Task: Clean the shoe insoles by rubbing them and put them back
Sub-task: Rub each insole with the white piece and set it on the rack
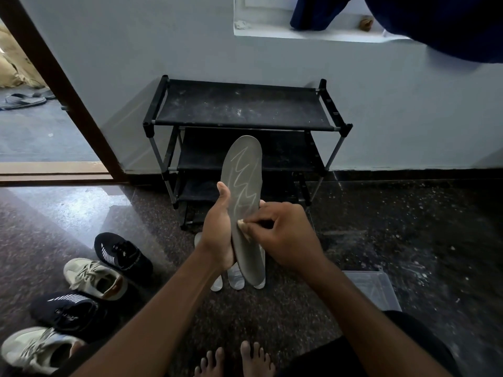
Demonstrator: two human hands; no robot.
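My left hand (217,235) grips a grey insole (243,172) with a pale zigzag pattern, holding it upright by its lower half in front of me. My right hand (285,235) pinches a small pale eraser-like piece (241,223) against the insole's face near the middle. Below my hands, several light-grey insoles (235,278) lie on the dark floor, partly hidden by the held one. Two black sneakers (122,254) (70,312) and two beige sneakers (95,278) (38,349) stand on the floor at the left.
A black three-tier shoe rack (245,104) stands against the white wall straight ahead. A clear plastic lid or box (375,289) lies on the floor at the right. An open doorway (40,131) with slippers beyond is at the far left. My bare feet (236,360) are at the bottom.
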